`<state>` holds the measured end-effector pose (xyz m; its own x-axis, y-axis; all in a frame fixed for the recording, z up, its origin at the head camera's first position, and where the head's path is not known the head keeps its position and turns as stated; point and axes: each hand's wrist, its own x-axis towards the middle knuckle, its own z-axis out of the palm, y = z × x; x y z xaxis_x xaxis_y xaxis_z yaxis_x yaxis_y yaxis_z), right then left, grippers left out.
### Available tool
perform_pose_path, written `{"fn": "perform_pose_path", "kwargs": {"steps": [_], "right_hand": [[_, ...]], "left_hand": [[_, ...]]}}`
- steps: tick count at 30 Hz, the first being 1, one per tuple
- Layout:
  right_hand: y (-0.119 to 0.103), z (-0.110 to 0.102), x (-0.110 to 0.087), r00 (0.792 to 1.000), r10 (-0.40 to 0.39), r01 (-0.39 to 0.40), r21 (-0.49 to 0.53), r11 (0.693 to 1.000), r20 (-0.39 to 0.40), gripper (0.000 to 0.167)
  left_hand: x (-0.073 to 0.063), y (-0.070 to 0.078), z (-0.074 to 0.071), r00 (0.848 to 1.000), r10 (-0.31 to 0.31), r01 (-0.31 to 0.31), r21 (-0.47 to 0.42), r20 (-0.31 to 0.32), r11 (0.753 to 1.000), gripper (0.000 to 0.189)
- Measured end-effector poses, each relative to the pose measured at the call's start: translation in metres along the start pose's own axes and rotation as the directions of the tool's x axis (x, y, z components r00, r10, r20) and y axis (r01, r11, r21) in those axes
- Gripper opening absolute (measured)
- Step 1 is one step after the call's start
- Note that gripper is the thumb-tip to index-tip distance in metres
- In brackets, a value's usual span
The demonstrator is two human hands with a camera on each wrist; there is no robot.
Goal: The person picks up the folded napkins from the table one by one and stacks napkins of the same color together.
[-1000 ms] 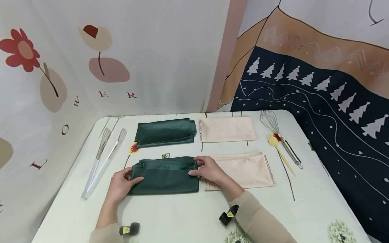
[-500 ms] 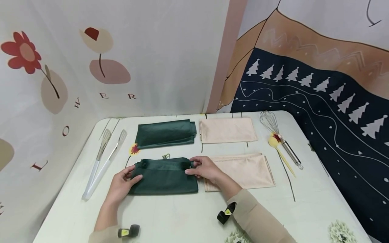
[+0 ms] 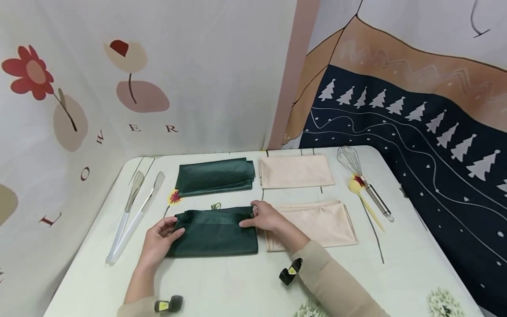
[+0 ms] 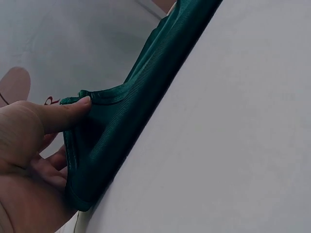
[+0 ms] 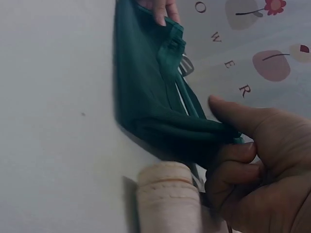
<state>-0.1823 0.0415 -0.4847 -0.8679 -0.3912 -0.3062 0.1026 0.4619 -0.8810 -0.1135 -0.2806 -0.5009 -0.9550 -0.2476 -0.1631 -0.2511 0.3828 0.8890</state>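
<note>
Possibly, one loose hold spoils the fold

The left hand (image 3: 156,241) pinches an upper corner of the near green cloth (image 3: 214,240), thumb in front, fingers behind; the right hand (image 3: 268,216) curls its fingers at the opposite corner, its thumb standing off in the right wrist view. That looser hold may let the corner slip, and uneven pulling could skew the layers. The cloth's lower edge appears to rest on the table (image 3: 222,286), in front of the far green cloth (image 3: 215,176); a sudden release might crease it. Just beside lies the near peach cloth (image 3: 317,226), which a low right wrist could drag crooked.
</note>
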Motion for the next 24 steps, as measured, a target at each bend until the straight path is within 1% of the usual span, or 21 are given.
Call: {"fn": "perform_pose_path", "kwargs": {"steps": [2, 4, 5, 7, 9, 11, 13, 15, 18, 20, 22, 24], "right_hand": [[-0.001, -0.003, 0.002, 1.000, 0.001, 0.000, -0.036, 0.999, 0.029, 0.055], [0.000, -0.005, 0.004, 0.999, -0.023, 0.026, -0.071, 0.997, 0.047, 0.035], [0.000, -0.006, 0.004, 0.998, -0.038, 0.042, -0.085, 0.996, 0.053, 0.030], [0.002, -0.006, 0.004, 0.995, -0.076, 0.083, -0.113, 0.990, 0.066, 0.024], [0.003, -0.006, 0.004, 0.990, -0.115, 0.124, -0.135, 0.983, 0.076, 0.022], [0.003, -0.006, 0.003, 0.986, -0.145, 0.156, -0.147, 0.977, 0.082, 0.025], [0.003, -0.007, 0.001, 0.981, -0.167, 0.180, -0.155, 0.971, 0.096, 0.029], [0.001, -0.007, -0.001, 0.979, -0.174, 0.189, -0.160, 0.969, 0.107, 0.038], [0.000, -0.008, -0.005, 0.975, -0.175, 0.200, -0.188, 0.962, 0.137, 0.048], [-0.002, -0.008, -0.009, 0.973, -0.171, 0.204, -0.220, 0.954, 0.158, 0.055], [-0.003, -0.008, -0.013, 0.970, -0.170, 0.209, -0.242, 0.948, 0.174, 0.060], [-0.004, -0.007, -0.016, 0.969, -0.172, 0.215, -0.269, 0.939, 0.177, 0.063]], "left_hand": [[0.000, -0.001, 0.000, 1.000, -0.013, 0.013, -0.019, 0.005, 1.000, 0.048], [0.000, -0.002, -0.001, 0.999, -0.034, 0.034, -0.031, 0.010, 0.999, 0.058], [0.000, -0.002, -0.002, 0.999, -0.047, 0.047, -0.036, 0.014, 0.998, 0.065], [0.000, -0.001, -0.002, 0.997, -0.072, 0.073, -0.033, 0.023, 0.997, 0.076], [0.001, -0.001, -0.002, 0.996, -0.089, 0.089, -0.017, 0.026, 0.996, 0.081], [0.002, 0.000, -0.002, 0.995, -0.093, 0.094, -0.008, 0.032, 0.996, 0.078], [0.003, 0.001, -0.001, 0.995, -0.087, 0.087, 0.008, 0.040, 0.996, 0.069], [0.004, 0.001, 0.000, 0.996, -0.073, 0.072, 0.026, 0.052, 0.997, 0.060], [0.004, 0.000, 0.000, 0.996, -0.041, 0.033, 0.101, 0.078, 0.994, 0.053], [0.003, 0.000, -0.001, 0.995, -0.015, -0.001, 0.166, 0.097, 0.986, 0.050], [0.003, 0.000, -0.003, 0.994, 0.013, -0.039, 0.238, 0.110, 0.971, 0.047], [0.002, 0.000, -0.006, 0.992, 0.037, -0.071, 0.285, 0.123, 0.956, 0.046]]}}
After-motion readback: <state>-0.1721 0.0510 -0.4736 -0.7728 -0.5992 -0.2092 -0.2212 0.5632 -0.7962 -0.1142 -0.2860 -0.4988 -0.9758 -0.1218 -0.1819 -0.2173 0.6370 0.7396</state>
